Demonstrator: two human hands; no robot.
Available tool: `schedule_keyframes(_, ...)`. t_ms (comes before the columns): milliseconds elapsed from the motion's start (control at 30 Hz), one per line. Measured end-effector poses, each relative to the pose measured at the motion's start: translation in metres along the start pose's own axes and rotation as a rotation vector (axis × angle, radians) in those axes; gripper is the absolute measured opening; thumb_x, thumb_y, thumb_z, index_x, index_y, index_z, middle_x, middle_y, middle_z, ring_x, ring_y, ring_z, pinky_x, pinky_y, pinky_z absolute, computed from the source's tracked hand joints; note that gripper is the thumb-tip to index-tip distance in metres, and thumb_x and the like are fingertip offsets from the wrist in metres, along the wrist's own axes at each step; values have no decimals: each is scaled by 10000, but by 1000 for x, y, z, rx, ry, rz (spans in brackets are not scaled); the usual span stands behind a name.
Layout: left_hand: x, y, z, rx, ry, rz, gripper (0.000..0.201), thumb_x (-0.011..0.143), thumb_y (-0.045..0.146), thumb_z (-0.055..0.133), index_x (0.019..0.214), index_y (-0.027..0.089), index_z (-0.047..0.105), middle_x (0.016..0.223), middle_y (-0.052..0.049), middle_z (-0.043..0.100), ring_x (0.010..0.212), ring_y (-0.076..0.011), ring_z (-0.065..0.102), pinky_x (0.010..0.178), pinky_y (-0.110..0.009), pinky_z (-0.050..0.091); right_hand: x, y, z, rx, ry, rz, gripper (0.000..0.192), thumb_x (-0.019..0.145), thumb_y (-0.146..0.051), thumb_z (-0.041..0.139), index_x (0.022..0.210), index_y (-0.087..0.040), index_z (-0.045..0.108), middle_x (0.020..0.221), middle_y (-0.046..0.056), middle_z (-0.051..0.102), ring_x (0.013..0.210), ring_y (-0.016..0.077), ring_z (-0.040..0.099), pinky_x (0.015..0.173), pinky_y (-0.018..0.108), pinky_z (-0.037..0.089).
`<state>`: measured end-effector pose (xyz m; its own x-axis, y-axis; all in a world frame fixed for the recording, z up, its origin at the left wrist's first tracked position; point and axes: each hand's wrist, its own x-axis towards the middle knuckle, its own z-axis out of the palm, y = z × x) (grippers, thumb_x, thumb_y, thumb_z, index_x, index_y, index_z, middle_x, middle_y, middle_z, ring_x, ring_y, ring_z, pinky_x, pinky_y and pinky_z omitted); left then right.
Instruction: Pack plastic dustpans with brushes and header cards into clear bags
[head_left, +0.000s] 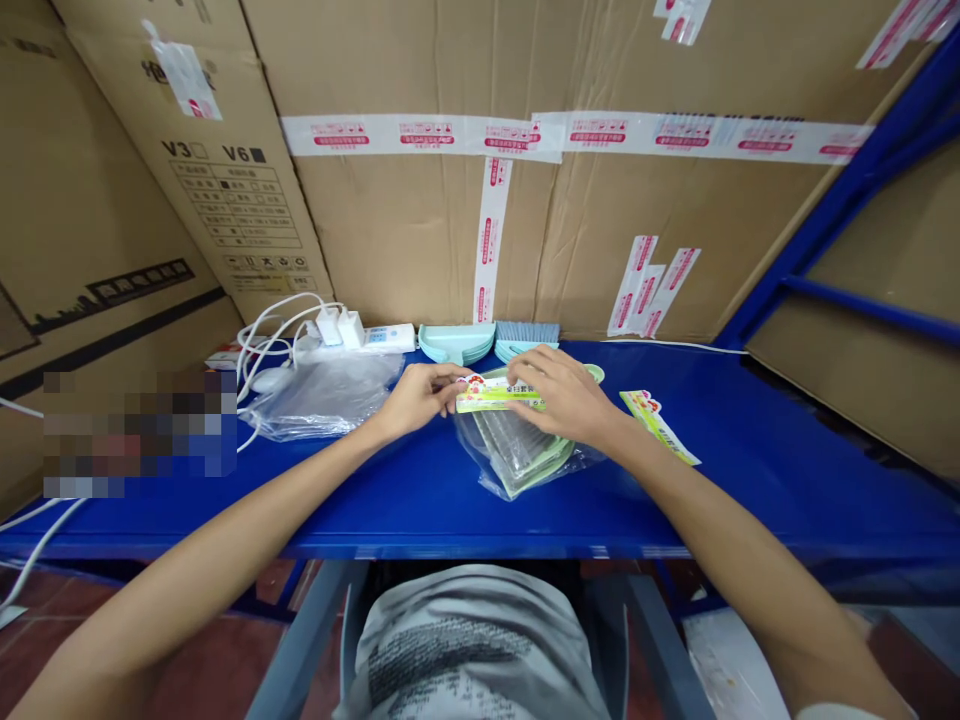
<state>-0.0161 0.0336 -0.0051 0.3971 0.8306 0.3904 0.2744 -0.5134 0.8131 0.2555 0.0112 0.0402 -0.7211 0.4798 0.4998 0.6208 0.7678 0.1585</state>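
In the middle of the table, a clear plastic bag (pixel 491 482) holds a light green dustpan set (pixel 551 462), with grey bristles showing through the film. A yellow-green printed header card (pixel 487 397) lies across the bag's top edge. My left hand (pixel 421 400) pinches the card's left end between thumb and fingers. Over the card's right part, my right hand (pixel 566 395) has its fingers bent, thumb below and fingertips above, closed on the card. Another header card (pixel 658 427) lies flat on the table, right of my right hand.
A pile of clear plastic bags (pixel 322 400) lies at left, beside a white power strip (pixel 388 338) with plugs and looping cables. Teal dustpans (pixel 457 345) and grey-bristled brushes (pixel 527 333) stand against the cardboard wall (pixel 405 230). A blue metal frame (pixel 817 200) rises at right.
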Motion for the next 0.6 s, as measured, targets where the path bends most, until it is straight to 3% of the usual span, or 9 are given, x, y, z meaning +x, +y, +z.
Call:
schedule_keyframes(133,0,1,1,-154,-25,-46,448,893,477,791,1125,94,794,616,-20,665,514,-118,580,493,-226,492,3,-12,4,-120,40,-148,276,948,-342,740,1175,-192,697,1350,173,696,1253,376,583,1011,530,471)
schedule_keyframes(333,-4,8,5,-304,-52,-96,495,844,508,854,1105,89,806,600,-13,655,514,-105,558,494,-221,483,3,-29,10,-230,-15,-162,220,986,-172,619,1190,-163,699,1256,161,716,1201,345,608,1018,506,474)
schedule_keyframes(500,-5,11,3,-287,-18,-107,518,868,529,827,1176,115,782,653,-15,691,519,-117,594,502,-233,507,5,-31,-8,-178,-77,-52,230,968,-208,644,1189,-163,689,1224,160,687,1021,288,657,910,442,515)
schedule_keyframes(600,-4,11,2,-243,50,-120,502,879,520,804,1191,129,762,883,-73,775,558,-118,630,504,-245,525,-9,-14,-40,-172,-13,209,253,993,-320,624,1170,-152,690,1192,162,676,938,276,663,816,401,526)
